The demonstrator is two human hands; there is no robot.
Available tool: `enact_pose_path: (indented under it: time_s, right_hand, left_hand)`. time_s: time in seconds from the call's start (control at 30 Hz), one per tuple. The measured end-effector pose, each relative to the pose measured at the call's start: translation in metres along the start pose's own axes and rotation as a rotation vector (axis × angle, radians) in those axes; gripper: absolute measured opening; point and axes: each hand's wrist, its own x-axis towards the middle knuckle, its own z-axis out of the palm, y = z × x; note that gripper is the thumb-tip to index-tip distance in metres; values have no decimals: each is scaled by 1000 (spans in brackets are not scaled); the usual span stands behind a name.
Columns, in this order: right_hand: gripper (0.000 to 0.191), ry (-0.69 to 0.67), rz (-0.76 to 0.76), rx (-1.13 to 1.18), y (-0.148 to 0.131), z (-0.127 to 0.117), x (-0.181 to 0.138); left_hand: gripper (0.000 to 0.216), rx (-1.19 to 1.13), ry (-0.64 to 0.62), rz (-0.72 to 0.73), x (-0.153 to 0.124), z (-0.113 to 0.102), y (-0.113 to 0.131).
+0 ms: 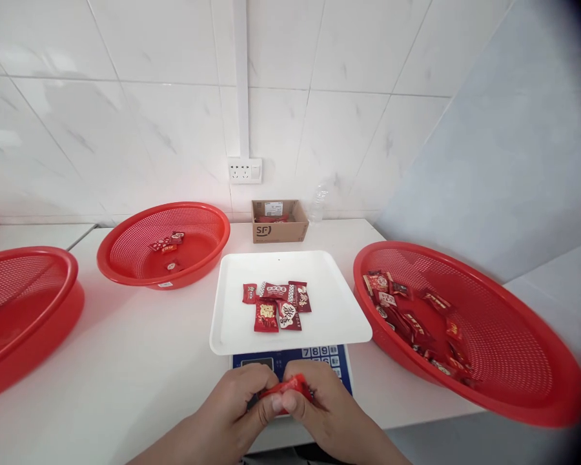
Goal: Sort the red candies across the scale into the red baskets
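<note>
Left hand (242,395) and right hand (328,402) clamp thumbs and fingers on a red packet (297,385) at the blue scale (290,357); too hard a pull could tear it, spilling contents short of the white tray (341,274) bearing wrapped sweets (275,305).

Rear: wall (174,142) finished in glossy white tiles (358,45) with faint grey veining. Mounted vertically on the rear: white conduit (242,77), terminating at white socket plate (244,170) with switch at right. Right side: smooth blue-grey wall (489,161). Below: white counter (174,361), set beside a further white surface (33,234) at left. Lighting: soft, with pale reflection (2,137) at left.
</note>
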Motion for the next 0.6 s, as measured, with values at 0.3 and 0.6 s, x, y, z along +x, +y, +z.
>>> enact_pose_path:
  time_s: [0.3, 0.6]
  right_hand:
    - [52, 83, -88, -83, -3, 4, 3]
    - [47, 119, -236, -75, 1, 11, 6]
  left_hand:
    - [36, -83, -70, 6, -7, -4, 0]
    - [34, -80, -65, 13, -7, -2, -7]
